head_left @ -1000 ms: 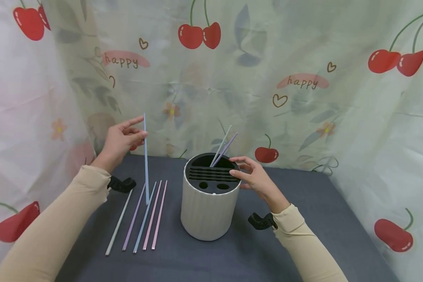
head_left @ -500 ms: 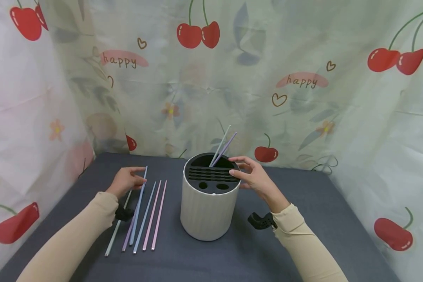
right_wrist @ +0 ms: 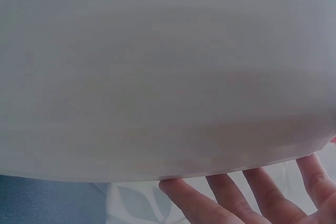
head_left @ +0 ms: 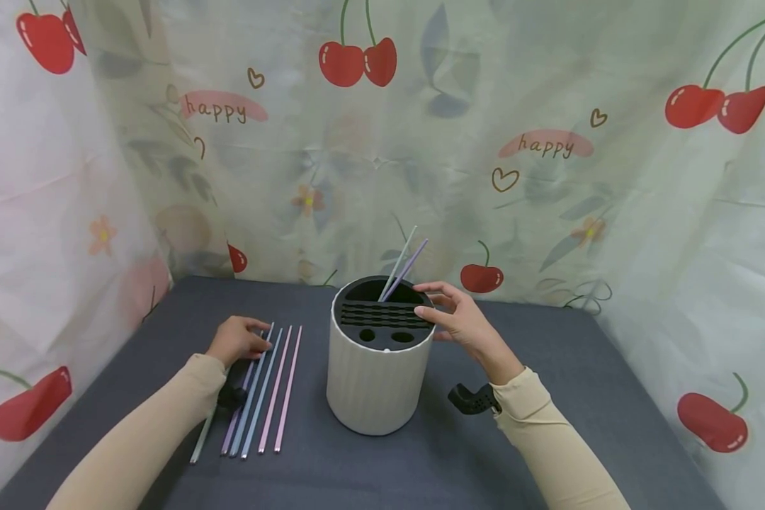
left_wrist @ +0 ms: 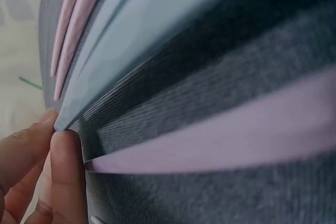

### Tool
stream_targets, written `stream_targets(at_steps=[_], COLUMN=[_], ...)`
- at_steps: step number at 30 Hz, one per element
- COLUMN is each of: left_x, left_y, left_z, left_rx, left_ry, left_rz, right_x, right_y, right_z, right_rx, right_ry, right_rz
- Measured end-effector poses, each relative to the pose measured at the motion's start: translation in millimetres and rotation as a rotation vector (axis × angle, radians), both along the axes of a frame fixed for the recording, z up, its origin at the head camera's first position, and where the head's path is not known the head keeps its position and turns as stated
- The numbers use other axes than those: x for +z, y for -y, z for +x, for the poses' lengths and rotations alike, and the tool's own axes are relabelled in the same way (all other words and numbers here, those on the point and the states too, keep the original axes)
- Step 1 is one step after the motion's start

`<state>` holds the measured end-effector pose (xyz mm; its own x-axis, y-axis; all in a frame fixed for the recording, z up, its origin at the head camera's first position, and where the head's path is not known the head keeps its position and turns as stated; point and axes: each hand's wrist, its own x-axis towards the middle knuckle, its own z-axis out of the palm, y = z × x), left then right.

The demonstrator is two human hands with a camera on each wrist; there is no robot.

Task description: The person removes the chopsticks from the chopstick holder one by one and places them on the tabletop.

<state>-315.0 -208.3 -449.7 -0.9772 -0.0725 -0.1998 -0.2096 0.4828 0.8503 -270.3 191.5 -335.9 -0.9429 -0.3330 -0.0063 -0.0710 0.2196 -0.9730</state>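
My left hand (head_left: 239,338) pinches the far, thin end of a blue chopstick (head_left: 252,388) between thumb and fingertips. It lies close beside a second blue chopstick (head_left: 263,391). In the left wrist view the pinched tip of the blue chopstick (left_wrist: 79,95) shows, with a purple chopstick (left_wrist: 236,127) apart from it. My right hand (head_left: 465,322) grips the rim of a white ribbed utensil holder (head_left: 376,389), thumb over its black slotted top. From the right wrist, fingertips touch the white wall. A pale green chopstick (head_left: 400,258) and a purple one (head_left: 413,261) lean inside its rear compartment.
Two pink chopsticks (head_left: 282,386) lie right of the blue pair. A pale green chopstick (head_left: 201,439) lies at the left, partly hidden under the left forearm. A dark grey cloth (head_left: 535,439) covers the table. A printed curtain (head_left: 382,163) encloses the back and sides.
My left hand has come down from the raised position, lowering the upright blue chopstick flat onto the cloth, then shifting right toward the other blue one. The right hand keeps still on the holder.
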Motion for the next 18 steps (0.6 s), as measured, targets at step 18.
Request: stream_targets(at_steps=[18], left_x=[-8.6], left_y=[-5.7], left_z=[-6.0], left_rx=[0.012], left_ry=[0.031], left_rz=[-0.053], right_x=[-0.1], right_y=[-0.5], right_z=[0.0], right_rx=[0.001], right_ry=[0.001], right_rz=[0.006])
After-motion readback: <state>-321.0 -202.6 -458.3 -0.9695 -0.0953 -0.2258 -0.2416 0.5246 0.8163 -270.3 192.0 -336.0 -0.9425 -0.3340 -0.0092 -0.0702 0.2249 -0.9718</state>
